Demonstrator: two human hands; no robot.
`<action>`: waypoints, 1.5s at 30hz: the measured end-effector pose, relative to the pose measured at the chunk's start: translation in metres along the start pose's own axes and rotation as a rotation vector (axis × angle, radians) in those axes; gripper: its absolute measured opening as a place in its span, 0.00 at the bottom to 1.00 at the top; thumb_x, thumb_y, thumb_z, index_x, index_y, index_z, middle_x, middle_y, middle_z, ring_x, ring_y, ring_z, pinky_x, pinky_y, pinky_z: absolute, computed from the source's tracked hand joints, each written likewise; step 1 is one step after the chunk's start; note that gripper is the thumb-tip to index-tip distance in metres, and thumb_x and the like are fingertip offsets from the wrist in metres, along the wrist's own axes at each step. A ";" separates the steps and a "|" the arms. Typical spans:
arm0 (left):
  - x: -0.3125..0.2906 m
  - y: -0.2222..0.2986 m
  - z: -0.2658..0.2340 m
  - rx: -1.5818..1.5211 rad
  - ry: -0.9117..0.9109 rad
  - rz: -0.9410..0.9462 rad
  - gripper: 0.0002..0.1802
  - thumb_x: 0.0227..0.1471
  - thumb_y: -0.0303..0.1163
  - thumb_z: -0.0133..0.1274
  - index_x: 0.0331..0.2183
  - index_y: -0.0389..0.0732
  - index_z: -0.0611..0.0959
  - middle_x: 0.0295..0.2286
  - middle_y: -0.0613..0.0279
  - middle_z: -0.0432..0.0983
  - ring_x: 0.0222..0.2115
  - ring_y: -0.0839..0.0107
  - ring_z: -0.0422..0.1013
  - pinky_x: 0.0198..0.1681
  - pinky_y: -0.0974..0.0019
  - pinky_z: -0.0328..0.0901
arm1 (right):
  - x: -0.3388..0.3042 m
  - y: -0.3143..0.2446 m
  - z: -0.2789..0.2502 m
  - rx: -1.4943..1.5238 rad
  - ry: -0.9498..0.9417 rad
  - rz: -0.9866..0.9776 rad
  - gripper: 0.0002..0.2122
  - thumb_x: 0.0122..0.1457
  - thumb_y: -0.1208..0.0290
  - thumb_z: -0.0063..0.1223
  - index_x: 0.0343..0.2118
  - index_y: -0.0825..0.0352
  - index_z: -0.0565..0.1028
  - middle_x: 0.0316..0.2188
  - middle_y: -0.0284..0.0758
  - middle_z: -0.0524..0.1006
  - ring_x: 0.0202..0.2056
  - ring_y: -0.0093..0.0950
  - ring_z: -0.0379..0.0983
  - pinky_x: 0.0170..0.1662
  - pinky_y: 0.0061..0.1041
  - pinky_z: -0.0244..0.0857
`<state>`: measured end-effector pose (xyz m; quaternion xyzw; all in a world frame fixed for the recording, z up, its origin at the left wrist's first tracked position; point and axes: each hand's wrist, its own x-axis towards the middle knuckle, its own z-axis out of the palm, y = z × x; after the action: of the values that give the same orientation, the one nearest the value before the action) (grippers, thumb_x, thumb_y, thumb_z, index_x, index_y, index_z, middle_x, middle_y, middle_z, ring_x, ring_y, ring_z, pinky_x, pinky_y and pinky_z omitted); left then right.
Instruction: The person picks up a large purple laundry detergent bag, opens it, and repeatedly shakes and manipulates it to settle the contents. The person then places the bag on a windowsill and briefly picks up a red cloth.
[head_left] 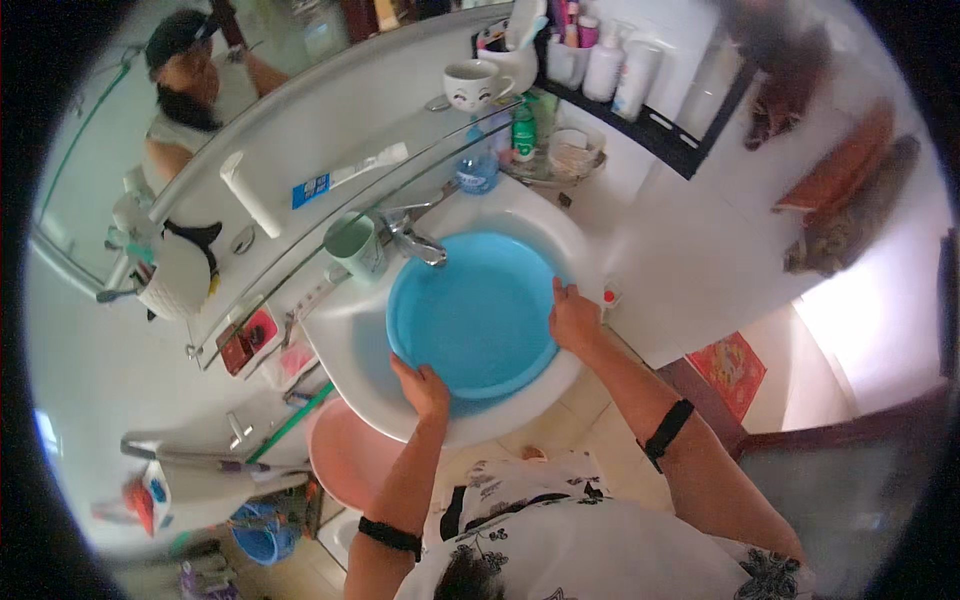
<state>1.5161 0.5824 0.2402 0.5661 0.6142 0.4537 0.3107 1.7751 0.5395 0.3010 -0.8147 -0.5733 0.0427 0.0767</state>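
A round light-blue basin point(478, 310) sits in the white washbasin point(352, 365), under the chrome tap point(418, 243). What looks like water fills its inside. My left hand point(424, 388) grips the near-left rim, thumb on top. On the right rim, my right hand point(574, 315) is closed in the same way. The undersides of both hands are hidden by the rim and the hands themselves. A pale green cup point(356, 250) stands beside the tap on the left.
Above the tap runs a glass shelf with a white cup point(475, 85) and a toothpaste tube point(248, 195). A blue bottle point(477, 172) stands behind the washbasin. At lower left are a pink basin point(345, 450) and a blue bucket point(262, 532). A red mat point(728, 375) lies at right.
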 end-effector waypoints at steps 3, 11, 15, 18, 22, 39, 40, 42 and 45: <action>-0.002 0.007 -0.004 -0.034 -0.027 -0.068 0.36 0.45 0.22 0.39 0.57 0.36 0.49 0.43 0.41 0.65 0.40 0.54 0.67 0.45 0.58 0.61 | 0.002 0.003 0.002 -0.004 -0.006 0.003 0.29 0.49 0.69 0.48 0.54 0.72 0.56 0.40 0.49 0.68 0.33 0.41 0.72 0.34 0.41 0.67; -0.024 0.049 -0.017 0.104 0.130 -0.071 0.42 0.46 0.34 0.54 0.56 0.34 0.50 0.51 0.39 0.55 0.50 0.48 0.57 0.55 0.56 0.52 | -0.004 0.030 0.010 0.157 0.231 -0.120 0.26 0.53 0.63 0.48 0.53 0.69 0.60 0.47 0.47 0.67 0.47 0.44 0.66 0.48 0.38 0.61; -0.109 0.044 -0.066 -0.048 0.215 0.202 0.42 0.41 0.28 0.54 0.56 0.37 0.52 0.51 0.42 0.54 0.51 0.47 0.54 0.54 0.54 0.52 | -0.010 0.055 0.021 0.351 0.355 -0.241 0.18 0.57 0.62 0.46 0.48 0.64 0.67 0.44 0.40 0.69 0.45 0.35 0.67 0.45 0.30 0.61; -0.209 -0.010 -0.121 -0.054 -0.038 0.113 0.37 0.43 0.29 0.54 0.54 0.39 0.58 0.51 0.45 0.56 0.51 0.48 0.55 0.53 0.55 0.54 | -0.027 0.074 0.035 0.525 0.464 -0.240 0.14 0.60 0.67 0.42 0.47 0.66 0.68 0.44 0.39 0.68 0.41 0.32 0.68 0.42 0.27 0.62; -0.388 -0.145 -0.243 0.273 -0.034 -0.550 0.25 0.45 0.29 0.52 0.48 0.38 0.68 0.44 0.46 0.66 0.46 0.54 0.63 0.50 0.57 0.57 | -0.064 0.097 0.078 0.546 0.625 -0.093 0.14 0.60 0.68 0.40 0.47 0.67 0.67 0.46 0.42 0.66 0.44 0.34 0.66 0.45 0.30 0.61; -0.725 -0.289 -0.655 -0.100 0.845 -1.053 0.17 0.49 0.33 0.50 0.41 0.35 0.74 0.27 0.62 0.73 0.29 0.74 0.68 0.35 0.71 0.64 | -0.405 -0.426 0.238 0.420 -0.295 -0.845 0.08 0.52 0.75 0.46 0.35 0.67 0.73 0.27 0.40 0.72 0.26 0.34 0.69 0.32 0.30 0.64; -0.709 -0.292 -0.679 -0.112 0.847 -0.986 0.17 0.49 0.32 0.50 0.42 0.36 0.74 0.27 0.63 0.73 0.29 0.76 0.68 0.35 0.72 0.64 | -0.416 -0.464 0.227 0.504 -0.298 -0.932 0.08 0.52 0.77 0.47 0.36 0.67 0.73 0.26 0.39 0.72 0.25 0.31 0.69 0.31 0.29 0.64; -0.679 -0.306 -0.725 -0.154 0.909 -0.869 0.16 0.50 0.31 0.50 0.41 0.36 0.74 0.27 0.64 0.72 0.29 0.77 0.67 0.34 0.73 0.64 | -0.435 -0.528 0.218 0.631 -0.386 -0.953 0.10 0.50 0.81 0.46 0.37 0.66 0.72 0.25 0.36 0.71 0.24 0.28 0.68 0.29 0.27 0.64; -0.647 -0.339 -0.792 -0.196 0.916 -0.762 0.15 0.50 0.31 0.50 0.41 0.36 0.74 0.29 0.65 0.72 0.29 0.78 0.67 0.34 0.73 0.64 | -0.446 -0.611 0.227 0.750 -0.619 -0.676 0.11 0.48 0.82 0.47 0.35 0.63 0.73 0.23 0.34 0.70 0.23 0.27 0.67 0.28 0.28 0.63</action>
<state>0.7739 -0.1949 0.1597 0.0219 0.8005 0.5623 0.2062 1.0210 0.3392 0.1753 -0.4536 -0.7426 0.4513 0.1980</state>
